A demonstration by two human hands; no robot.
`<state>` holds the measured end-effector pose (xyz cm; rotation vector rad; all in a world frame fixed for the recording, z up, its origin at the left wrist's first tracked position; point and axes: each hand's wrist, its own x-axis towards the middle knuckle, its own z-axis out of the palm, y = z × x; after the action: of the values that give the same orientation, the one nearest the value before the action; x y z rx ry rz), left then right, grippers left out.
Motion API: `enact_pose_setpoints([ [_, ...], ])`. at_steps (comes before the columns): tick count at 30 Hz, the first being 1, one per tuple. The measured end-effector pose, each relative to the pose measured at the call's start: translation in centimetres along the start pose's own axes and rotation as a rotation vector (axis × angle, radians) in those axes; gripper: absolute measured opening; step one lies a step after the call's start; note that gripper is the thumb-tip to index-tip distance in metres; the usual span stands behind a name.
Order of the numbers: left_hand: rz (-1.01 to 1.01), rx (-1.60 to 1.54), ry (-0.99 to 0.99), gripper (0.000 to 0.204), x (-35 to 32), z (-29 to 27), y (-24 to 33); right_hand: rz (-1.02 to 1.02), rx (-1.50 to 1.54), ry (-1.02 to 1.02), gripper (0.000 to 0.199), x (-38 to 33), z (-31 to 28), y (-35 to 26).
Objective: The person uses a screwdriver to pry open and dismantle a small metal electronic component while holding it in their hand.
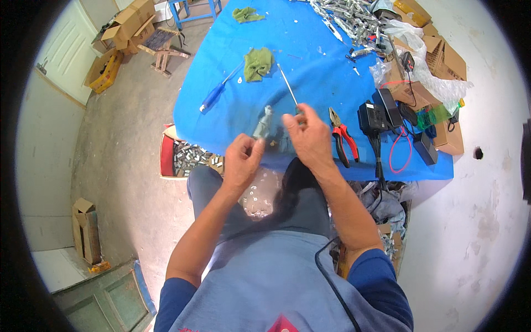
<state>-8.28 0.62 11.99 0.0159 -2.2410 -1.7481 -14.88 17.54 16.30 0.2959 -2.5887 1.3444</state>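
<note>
My left hand [242,160] is closed round the lower end of a small grey metal part [264,123] that tapers toward its top. It is held over the near edge of the blue-covered table [221,128]. To its right, my right hand [311,135] grips a screwdriver, whose thin metal shaft [287,84] points up and away over the cloth. Its handle is mostly hidden by my fingers. Beside the right hand lie pliers [344,138] with red and black handles. A second screwdriver [213,97] with a blue handle rests on the left of the table.
Green cloths [258,64] lie farther back. A heap of metal parts [354,22] covers the far right. Black power adapters [373,117], cables and a green bottle [434,116] stand at the right. A box of small metal pieces [191,157] sits below the table's left edge.
</note>
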Motion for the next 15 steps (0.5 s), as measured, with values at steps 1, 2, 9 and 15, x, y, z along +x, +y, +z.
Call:
enact_pose_setpoints([
  [1, 0.035, 0.006, 0.002, 0.029, -0.9, 0.4, 0.5, 0.180, 0.218, -0.111, 0.047, -0.6, 0.7, -0.4],
  [2, 0.103, 0.046, -0.023, 0.028, -1.9, 0.6, 1.2, 0.240, 0.359, -0.171, 0.047, -1.1, 1.0, -0.8],
  [9, -0.168, -0.153, -0.132, 0.030, -7.1, 1.6, 2.7, 0.364, 0.725, -0.214, 0.038, -5.8, 0.5, -1.4],
  [15, -0.379, -0.392, -0.352, 0.040, -9.3, 0.5, 2.8, 0.314, 0.800, -0.182, 0.041, -10.3, -3.4, -1.9],
])
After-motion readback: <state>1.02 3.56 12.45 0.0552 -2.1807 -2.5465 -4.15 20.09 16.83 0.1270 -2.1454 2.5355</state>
